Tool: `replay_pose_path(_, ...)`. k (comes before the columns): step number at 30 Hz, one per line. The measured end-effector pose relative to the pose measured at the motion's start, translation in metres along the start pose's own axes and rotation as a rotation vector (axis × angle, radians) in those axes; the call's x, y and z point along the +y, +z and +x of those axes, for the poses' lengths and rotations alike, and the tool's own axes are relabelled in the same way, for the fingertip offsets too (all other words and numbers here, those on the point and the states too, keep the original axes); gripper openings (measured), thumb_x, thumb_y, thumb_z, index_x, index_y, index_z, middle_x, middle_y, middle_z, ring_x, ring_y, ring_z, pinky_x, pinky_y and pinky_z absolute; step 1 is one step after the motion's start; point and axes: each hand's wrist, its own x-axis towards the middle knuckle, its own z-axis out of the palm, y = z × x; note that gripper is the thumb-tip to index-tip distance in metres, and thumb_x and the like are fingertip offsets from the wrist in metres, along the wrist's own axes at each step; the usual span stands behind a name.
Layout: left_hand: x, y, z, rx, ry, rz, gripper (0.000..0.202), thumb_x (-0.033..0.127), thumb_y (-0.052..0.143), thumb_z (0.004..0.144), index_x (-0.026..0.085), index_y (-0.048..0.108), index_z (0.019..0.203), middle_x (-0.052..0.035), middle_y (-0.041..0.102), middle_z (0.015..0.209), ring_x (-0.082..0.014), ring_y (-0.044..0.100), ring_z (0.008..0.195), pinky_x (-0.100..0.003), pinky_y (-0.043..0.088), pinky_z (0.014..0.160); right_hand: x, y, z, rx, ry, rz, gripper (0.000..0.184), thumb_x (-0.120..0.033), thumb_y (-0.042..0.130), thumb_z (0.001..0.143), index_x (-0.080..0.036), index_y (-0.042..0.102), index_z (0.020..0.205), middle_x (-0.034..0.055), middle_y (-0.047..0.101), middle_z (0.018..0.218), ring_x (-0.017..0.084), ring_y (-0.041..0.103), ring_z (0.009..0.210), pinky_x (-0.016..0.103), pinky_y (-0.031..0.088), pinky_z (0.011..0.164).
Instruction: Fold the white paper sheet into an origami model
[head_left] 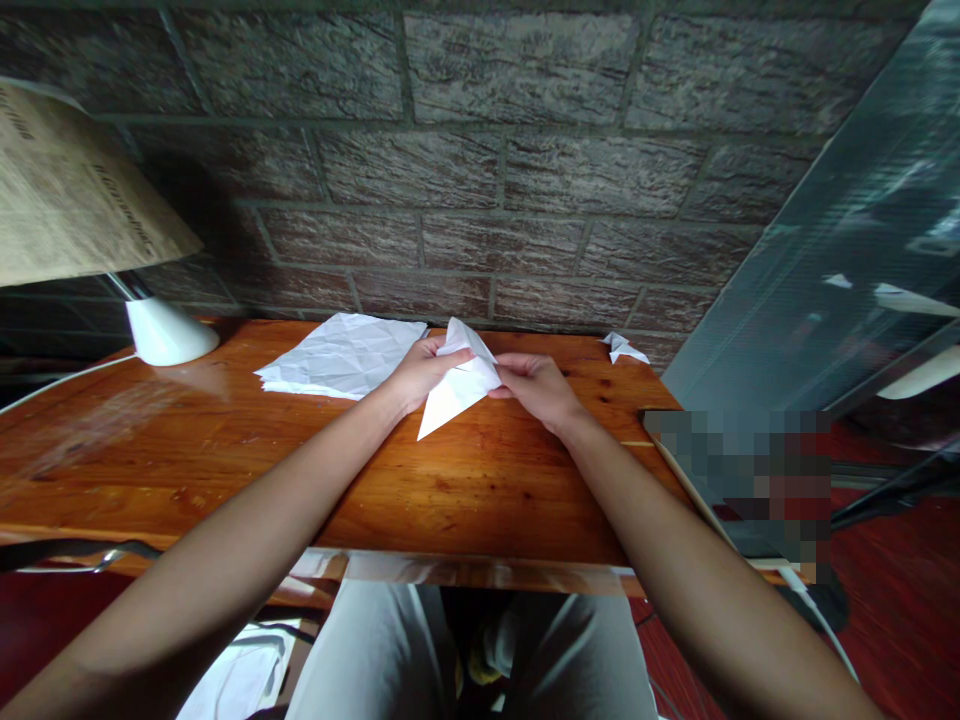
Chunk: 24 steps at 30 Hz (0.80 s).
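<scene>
The paper (454, 395) is white and folded. It has a sharp tip that points down and to the left. It is over the middle of the table (480, 490), closer to the far edge. Both hands hold it.

The left hand (420, 375) grips the top left part, with its fingers curled over the top edge. The right hand (536, 385) pinches the right side, with thumb and fingers closed on it. The hands are close together, with the paper between them. I cannot tell if the tip touches the wood.

The table is shiny brown wood. A flat sheet (341, 355) lies on it, just left of the left hand. The sheet is white and full of crease lines, and more white edges peek out under it. A small white scrap (622, 347) lies by the far edge on the right, well apart from the hands.

A lamp (169, 335) with a white foot stands at the far left. Its shade (67, 190) is tan with dark letters on it. A wall (465, 170) of dark bricks is behind the table. A big glass pane (825, 260) is on the right. Two bare arms reach over the table, and grey trousers (390, 650) show under its near edge.
</scene>
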Motion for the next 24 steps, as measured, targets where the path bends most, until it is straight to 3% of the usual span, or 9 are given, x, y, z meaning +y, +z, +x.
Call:
replay_pose_path(13,0.001,0.002,0.0,0.04,0.054,-0.01,0.048,0.038,0.097,0.044,0.012,0.073,0.076,-0.0043,0.075,0.071,-0.0169,0.065,0.058,-0.029,0.049,0.06,-0.007,0.003,-0.002,0.042,0.007,-0.036,0.021,-0.039,0.079,0.083,-0.018,0.079,0.086,0.002,0.078,0.08,0.011,0.07,0.069,0.021,0.062,0.066)
replay_pose_path(19,0.003,0.003,0.0,0.076,0.046,-0.018,0.048,0.038,0.098,0.043,0.013,0.073,0.076,-0.0038,0.075,0.072,-0.0167,0.065,0.059,-0.029,0.048,0.061,-0.013,0.006,-0.003,0.109,0.01,-0.058,0.034,-0.046,0.072,0.09,-0.017,0.075,0.073,0.0042,0.075,0.072,0.011,0.068,0.062,0.02,0.06,0.06)
replay_pose_path(24,0.003,0.004,0.0,0.1,0.036,-0.018,0.05,0.038,0.099,0.041,0.013,0.072,0.075,-0.0026,0.073,0.069,-0.0157,0.064,0.058,-0.028,0.048,0.058,-0.014,0.006,-0.004,0.119,0.003,-0.081,0.04,-0.055,0.072,0.087,-0.016,0.076,0.079,0.0068,0.078,0.079,0.012,0.07,0.067,0.019,0.059,0.059)
